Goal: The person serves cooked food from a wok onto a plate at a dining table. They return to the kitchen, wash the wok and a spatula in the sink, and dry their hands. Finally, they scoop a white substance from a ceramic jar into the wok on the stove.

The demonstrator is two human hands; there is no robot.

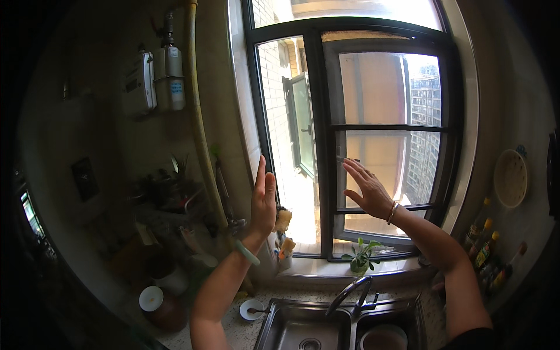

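Observation:
Both my hands are raised in front of a dark-framed window [324,144], holding nothing. My left hand [264,203] is upright with its thumb slightly apart, beside the window's left edge; a pale green bangle [247,253] circles that wrist. My right hand [369,192] slants up to the left before the right-hand pane, thumb apart from the fingers, with a gold-coloured bracelet [392,213] on its wrist. Whether either hand touches the window cannot be told. Below the hands stands a small green plant [361,258] on the sill [315,267].
A steel double-bowl sink [306,326] with a curved tap [350,295] lies below, with a round vessel [385,339] in its right bowl. A white bowl [250,309] holds a spoon. Bottles [483,253] stand right; a yellow pipe [197,113] and a gas meter [142,83] are left.

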